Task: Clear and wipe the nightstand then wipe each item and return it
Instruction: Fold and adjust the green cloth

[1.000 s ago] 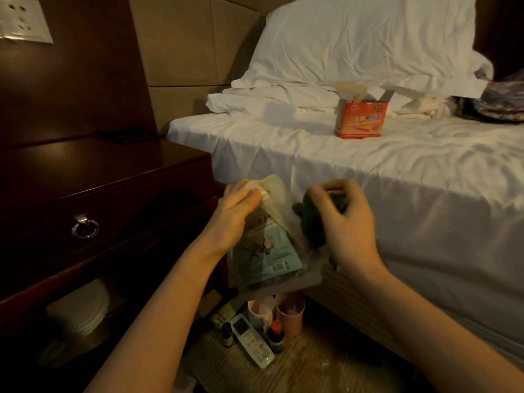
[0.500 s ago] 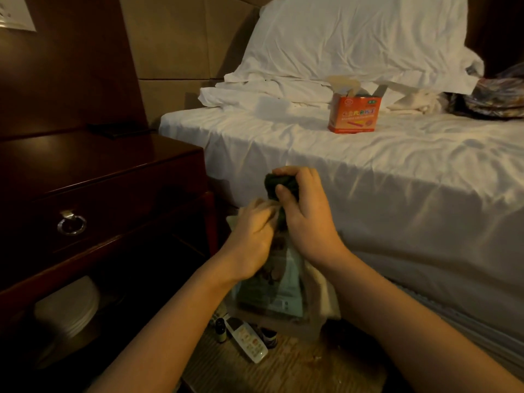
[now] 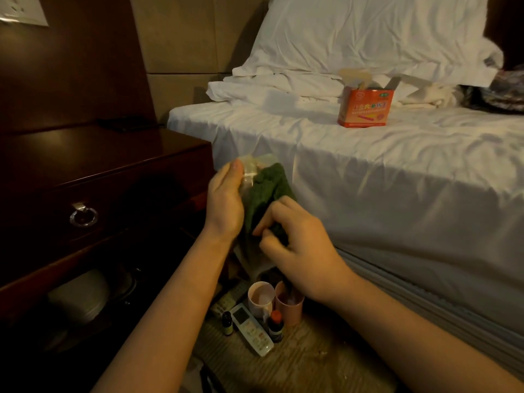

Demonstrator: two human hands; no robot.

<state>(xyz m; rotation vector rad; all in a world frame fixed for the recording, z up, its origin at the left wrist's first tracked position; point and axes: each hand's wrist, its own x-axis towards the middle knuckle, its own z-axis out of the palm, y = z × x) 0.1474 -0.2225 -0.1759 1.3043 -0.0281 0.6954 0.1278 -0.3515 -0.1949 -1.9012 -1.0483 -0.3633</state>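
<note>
Left hand (image 3: 225, 202) grips the packet (image 3: 249, 168) by its upper edge, holding it upright in the air just off the nightstand (image 3: 107, 154) corner — long axis vertical. Right hand (image 3: 295, 239) pinches the green cloth (image 3: 266, 191), pressed to the packet's face, lower and bedside of the nightstand. Next wipe probably runs down that axis.

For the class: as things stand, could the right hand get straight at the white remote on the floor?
Probably not at once: the right hand grips the green cloth. The white remote lies uncovered just below, so the path itself looks free.
</note>
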